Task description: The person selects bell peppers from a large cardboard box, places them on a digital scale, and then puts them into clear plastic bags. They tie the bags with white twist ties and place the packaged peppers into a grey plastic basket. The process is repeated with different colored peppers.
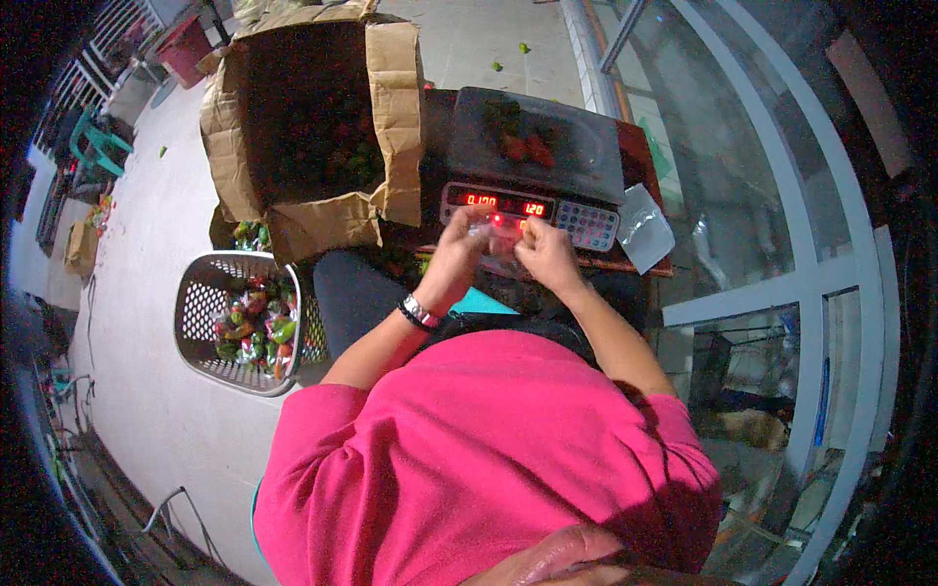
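Note:
My left hand (457,256) and my right hand (547,256) are raised side by side in front of the scale's lit display. Between them is a thin, see-through plastic bag (500,250), its outline hard to make out. The fingers of both hands are bent in and seem to pinch its edges. Just beyond stands a digital scale (586,227) with a dark, flat pan (581,161). On that pan lie several red and green peppers (526,146). To the right of the keypad is a flat stack of clear plastic bags (645,230).
A large open cardboard box (399,127) with peppers deep inside stands left of the scale. Below it, a white plastic basket (195,337) holds several bagged peppers (256,327). A glass door frame (752,296) runs along the right. Small green pieces (525,47) lie on the floor.

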A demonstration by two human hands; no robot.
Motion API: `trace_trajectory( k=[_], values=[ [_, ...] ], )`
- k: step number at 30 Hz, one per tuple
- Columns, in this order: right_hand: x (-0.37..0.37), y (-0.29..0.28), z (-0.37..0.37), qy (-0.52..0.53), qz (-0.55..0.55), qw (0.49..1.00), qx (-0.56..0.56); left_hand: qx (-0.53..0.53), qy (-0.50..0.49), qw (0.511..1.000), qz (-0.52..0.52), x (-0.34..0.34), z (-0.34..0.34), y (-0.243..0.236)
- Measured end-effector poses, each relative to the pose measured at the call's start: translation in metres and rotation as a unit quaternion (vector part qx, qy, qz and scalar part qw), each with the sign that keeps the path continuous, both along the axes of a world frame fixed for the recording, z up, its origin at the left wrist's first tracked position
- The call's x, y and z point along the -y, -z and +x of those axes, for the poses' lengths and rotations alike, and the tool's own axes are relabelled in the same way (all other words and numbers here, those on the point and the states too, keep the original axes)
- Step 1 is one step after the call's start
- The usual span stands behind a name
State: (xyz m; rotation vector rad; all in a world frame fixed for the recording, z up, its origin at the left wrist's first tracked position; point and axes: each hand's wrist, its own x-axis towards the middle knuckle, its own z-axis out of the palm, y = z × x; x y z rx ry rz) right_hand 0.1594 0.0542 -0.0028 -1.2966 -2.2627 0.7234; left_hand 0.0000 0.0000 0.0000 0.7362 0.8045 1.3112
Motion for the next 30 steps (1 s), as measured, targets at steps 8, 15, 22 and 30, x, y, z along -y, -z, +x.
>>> trace_trajectory(
  k=[8, 15, 22, 30],
  values=[
    [-0.021, 0.004, 0.009, 0.022, 0.073, 0.997, -0.015, -0.197, 0.108, 0.974, 0.042, 0.02, 0.004, -0.045],
    [0.006, -0.019, 0.011, -0.166, -0.549, 0.637, -0.514, -0.29, 0.021, 0.956, -0.033, -0.001, -0.015, 0.0],
    [0.0, -0.017, 0.017, -0.089, -0.418, 0.834, -0.348, 0.355, 0.13, 0.924, 0.05, -0.027, -0.024, 0.03],
    [-0.024, -0.003, 0.004, 0.1, 0.042, 0.993, -0.052, -0.237, 0.076, 0.966, 0.073, -0.004, 0.006, 0.0]
  ],
)
